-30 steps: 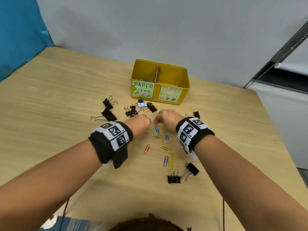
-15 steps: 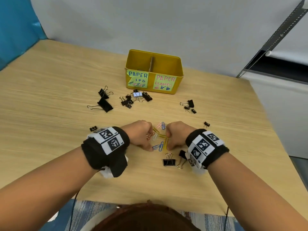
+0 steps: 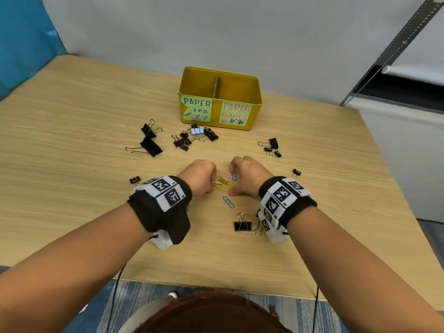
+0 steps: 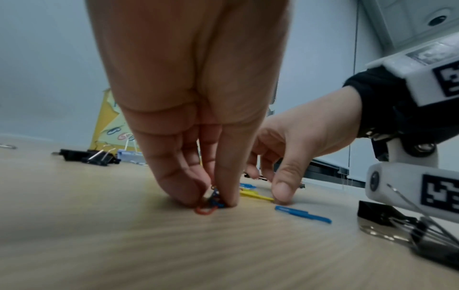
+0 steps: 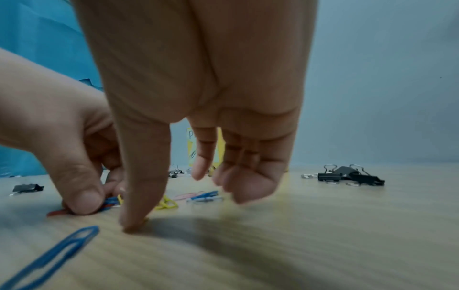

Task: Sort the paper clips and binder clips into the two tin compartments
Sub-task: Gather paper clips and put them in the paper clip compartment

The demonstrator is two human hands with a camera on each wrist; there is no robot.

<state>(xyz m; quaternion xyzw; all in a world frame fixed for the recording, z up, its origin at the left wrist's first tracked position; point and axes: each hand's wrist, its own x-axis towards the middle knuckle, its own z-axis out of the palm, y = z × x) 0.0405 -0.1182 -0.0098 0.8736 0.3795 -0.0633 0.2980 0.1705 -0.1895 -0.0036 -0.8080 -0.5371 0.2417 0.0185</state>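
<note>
The yellow tin (image 3: 255,102) stands at the back with a divider, labelled for paper clips on the left and clamps on the right. My left hand (image 3: 212,187) (image 4: 213,198) pinches a small bunch of coloured paper clips (image 4: 207,209) against the table. My right hand (image 3: 230,182) (image 5: 178,206) is just beside it. Its thumb (image 5: 135,219) presses down at the yellow paper clips (image 3: 223,185), and its fingers hang loosely curved over pink and blue clips (image 3: 232,176). One blue paper clip (image 3: 228,202) (image 5: 53,253) lies loose, nearer to me.
Black binder clips lie scattered: a cluster (image 3: 192,138) in front of the tin, two larger ones (image 3: 150,140) to the left, some (image 3: 271,145) to the right, one (image 3: 242,225) by my right wrist. Small ones (image 3: 134,180) (image 3: 297,172) flank my hands. The table edge runs near me.
Both hands have come back from the tin toward me, raking paper clips together between them. The left hand has closed on a bunch, and one blue clip now lies apart.
</note>
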